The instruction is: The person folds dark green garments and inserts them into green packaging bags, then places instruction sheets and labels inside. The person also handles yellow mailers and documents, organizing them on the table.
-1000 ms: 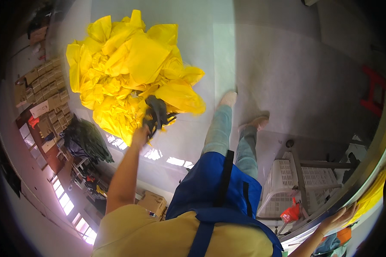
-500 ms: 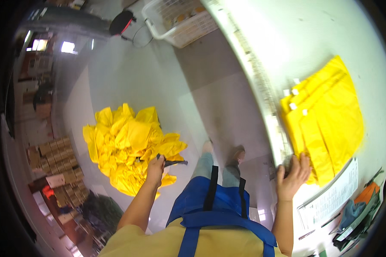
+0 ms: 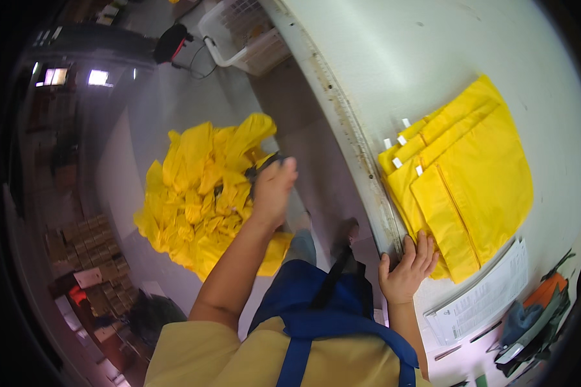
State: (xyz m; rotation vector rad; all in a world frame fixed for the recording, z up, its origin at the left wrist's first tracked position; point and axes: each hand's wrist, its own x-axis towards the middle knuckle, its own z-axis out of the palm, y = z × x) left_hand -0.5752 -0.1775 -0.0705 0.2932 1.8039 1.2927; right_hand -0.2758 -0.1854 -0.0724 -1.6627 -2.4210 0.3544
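My left hand (image 3: 274, 193) is closed on a dark strap-like piece (image 3: 262, 169) at the right side of a crumpled heap of yellow fabric (image 3: 203, 193). The heap's upper right part bunches up beside that hand. On the white table to the right lies a stack of yellow fabric pieces (image 3: 471, 180), overlapping like a fan, with small white tags along the left edge and a long seam or zipper across the top piece. My right hand (image 3: 408, 266) rests flat at the table edge, fingers stretched, its fingertips touching the stack's lower left corner.
Printed paper sheets (image 3: 481, 297) lie below the stack, beside a pen (image 3: 448, 353) and a grey and orange bundle (image 3: 532, 316). The worn table edge (image 3: 342, 109) runs diagonally. A white plastic basket (image 3: 255, 48) stands at the far side. Cardboard boxes (image 3: 97, 251) are stacked far left.
My left hand has moved up and to the right with the dark piece, and the yellow fabric beside it has risen. My right hand stays at the stack's corner while the view shifts.
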